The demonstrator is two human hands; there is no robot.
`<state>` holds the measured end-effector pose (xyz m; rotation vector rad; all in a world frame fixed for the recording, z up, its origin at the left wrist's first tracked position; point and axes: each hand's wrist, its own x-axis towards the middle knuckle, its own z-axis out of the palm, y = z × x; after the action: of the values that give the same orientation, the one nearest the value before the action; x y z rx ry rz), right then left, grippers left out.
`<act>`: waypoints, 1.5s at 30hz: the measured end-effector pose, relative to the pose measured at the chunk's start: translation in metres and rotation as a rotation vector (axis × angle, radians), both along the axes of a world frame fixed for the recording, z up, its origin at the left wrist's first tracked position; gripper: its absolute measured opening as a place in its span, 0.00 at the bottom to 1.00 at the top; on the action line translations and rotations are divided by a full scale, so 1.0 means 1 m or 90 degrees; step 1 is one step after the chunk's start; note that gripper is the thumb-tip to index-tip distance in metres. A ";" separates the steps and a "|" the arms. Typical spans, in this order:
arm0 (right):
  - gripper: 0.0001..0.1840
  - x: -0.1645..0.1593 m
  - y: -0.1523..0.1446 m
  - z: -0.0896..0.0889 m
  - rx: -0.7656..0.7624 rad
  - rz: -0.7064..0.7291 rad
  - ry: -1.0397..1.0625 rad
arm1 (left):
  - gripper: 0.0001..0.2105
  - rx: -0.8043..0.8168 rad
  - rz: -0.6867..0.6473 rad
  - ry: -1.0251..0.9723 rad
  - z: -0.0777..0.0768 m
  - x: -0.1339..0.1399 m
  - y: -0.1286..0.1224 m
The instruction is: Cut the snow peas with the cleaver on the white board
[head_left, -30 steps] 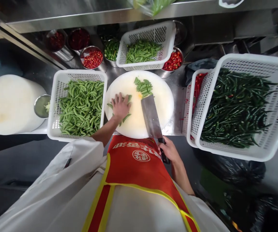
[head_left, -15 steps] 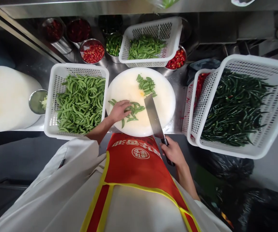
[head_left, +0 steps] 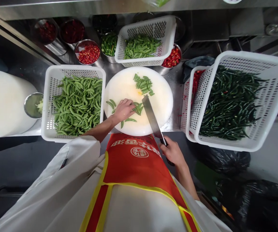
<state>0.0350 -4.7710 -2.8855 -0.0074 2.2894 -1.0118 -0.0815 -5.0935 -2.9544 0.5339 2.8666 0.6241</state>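
My left hand (head_left: 124, 109) rests on the round white cutting board (head_left: 161, 106), its fingers curled over a small bunch of green pea pods (head_left: 138, 108). Their ends stick out to the right, towards the blade, and a few loose pods lie beside and below the hand. My right hand (head_left: 172, 150) is wrapped round the black handle of a kitchen knife (head_left: 151, 115) with a broad blade. The blade slants across the board, its tip just below a pile of cut pea pod pieces (head_left: 143, 84).
On the left stands a white basket (head_left: 103, 96) of whole pods, and behind the board a smaller basket (head_left: 141, 62) of cut ones. Stacked baskets (head_left: 262, 146) with dark green chillies sit on the right. Metal cups of chopped red chillies (head_left: 88, 54) line the back.
My left hand has moved right and gathered pods closer together under its fingers, nearer the blade. The knife stays in my right hand in much the same pose. The view has shifted slightly.
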 end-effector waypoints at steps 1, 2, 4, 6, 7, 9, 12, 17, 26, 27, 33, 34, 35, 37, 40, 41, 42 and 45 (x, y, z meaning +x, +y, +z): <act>0.12 0.000 0.001 0.000 0.003 -0.008 0.000 | 0.12 -0.006 0.005 0.007 0.000 -0.002 0.005; 0.13 0.000 0.002 -0.001 0.006 -0.016 0.000 | 0.11 -0.009 0.006 0.013 0.001 -0.004 0.010; 0.13 0.000 0.004 0.000 0.010 -0.032 -0.001 | 0.09 -0.011 -0.015 0.016 0.002 -0.010 0.016; 0.14 -0.001 0.007 0.001 0.008 -0.046 -0.003 | 0.08 -0.010 -0.064 0.008 0.004 -0.019 0.018; 0.14 -0.001 0.009 0.002 0.006 -0.051 -0.004 | 0.09 -0.012 -0.086 0.000 0.005 -0.023 0.017; 0.15 -0.001 0.011 0.003 0.004 -0.058 -0.003 | 0.12 -0.020 -0.103 -0.018 0.009 -0.032 0.013; 0.16 0.001 0.015 0.005 0.007 -0.058 0.001 | 0.20 -0.037 -0.116 -0.044 0.014 -0.041 0.010; 0.15 0.004 0.017 0.001 -0.018 -0.083 -0.025 | 0.29 -0.086 -0.217 -0.071 0.018 -0.048 0.020; 0.13 0.003 0.025 -0.001 -0.027 -0.105 -0.022 | 0.18 -0.126 -0.132 -0.081 0.010 -0.062 0.060; 0.13 0.003 0.027 0.000 -0.025 -0.110 -0.019 | 0.18 -0.137 -0.088 -0.073 0.010 -0.057 0.068; 0.13 0.007 0.035 0.003 0.000 -0.122 0.003 | 0.20 -0.140 0.043 -0.082 0.012 -0.029 0.082; 0.14 0.008 0.036 0.003 0.001 -0.118 0.005 | 0.19 -0.131 0.043 -0.087 0.013 -0.027 0.075; 0.15 0.009 0.036 0.001 0.001 -0.112 0.004 | 0.19 -0.122 0.038 -0.086 0.014 -0.025 0.067; 0.16 0.010 0.035 -0.001 -0.001 -0.102 0.003 | 0.17 -0.108 0.017 -0.073 0.015 -0.021 0.050; 0.17 0.010 0.033 -0.005 -0.003 -0.097 0.008 | 0.16 -0.106 0.000 -0.063 0.016 -0.015 0.043; 0.18 0.010 0.033 -0.006 -0.003 -0.096 0.010 | 0.16 -0.107 0.007 -0.061 0.016 -0.012 0.048; 0.18 0.009 0.032 -0.006 -0.003 -0.095 0.012 | 0.16 -0.107 0.021 -0.059 0.015 -0.010 0.055; 0.19 0.007 0.030 -0.007 -0.002 -0.094 0.013 | 0.14 -0.116 0.071 -0.058 0.013 -0.008 0.082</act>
<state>0.0424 -4.7410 -2.8921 0.1531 2.3350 -1.0952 -0.0895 -5.0114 -2.9414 0.3124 2.8437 0.3848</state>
